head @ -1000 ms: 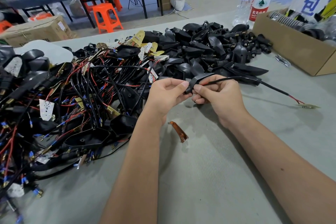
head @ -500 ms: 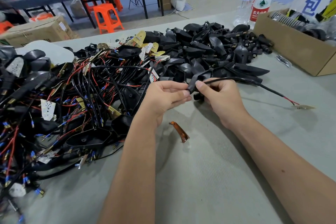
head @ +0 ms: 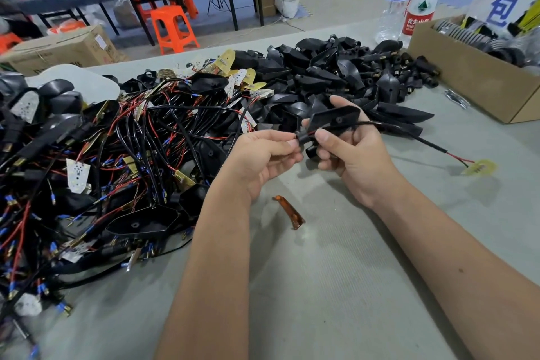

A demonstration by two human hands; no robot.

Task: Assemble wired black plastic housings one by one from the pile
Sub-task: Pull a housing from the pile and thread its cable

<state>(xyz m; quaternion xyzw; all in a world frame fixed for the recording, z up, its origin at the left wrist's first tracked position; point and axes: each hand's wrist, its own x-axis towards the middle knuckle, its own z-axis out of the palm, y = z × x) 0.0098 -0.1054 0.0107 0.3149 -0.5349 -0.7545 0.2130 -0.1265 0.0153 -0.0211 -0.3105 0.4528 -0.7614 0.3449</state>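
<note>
Evidently the person has lifted one piece clear of the stock so both hands can work it in the air above the grey table (head: 336, 286), between the tangle and the body. The right hand (head: 355, 155) cradles a black plastic housing (head: 336, 118), its flat face with a small screw hole turned up toward the camera, probably so the wire's entry point stays in sight. Fingers curl round the housing from behind, one fingertip showing above its far edge, while the thumb presses on the front near the stem; that grip is closed firmly on the part. The left hand (head: 264, 153) pinches the small black stem end of the same housing, thumb and forefinger drawn tight together, the other fingers folded underneath. I judge it is steadying or feeding the lead there.

The black sheathed wire (head: 409, 133) leaves the housing and trails to the right across the table, ending in red and black cores soldered to a small yellow LED board (head: 479, 168), which lies flat on the surface, well apart from the hands.

To the left sits the pile of wired housings (head: 117, 155); behind the hands, a heap of bare black shells (head: 336, 73). An amber lens strip (head: 290, 212) rests just below the hands, untouched.
</note>
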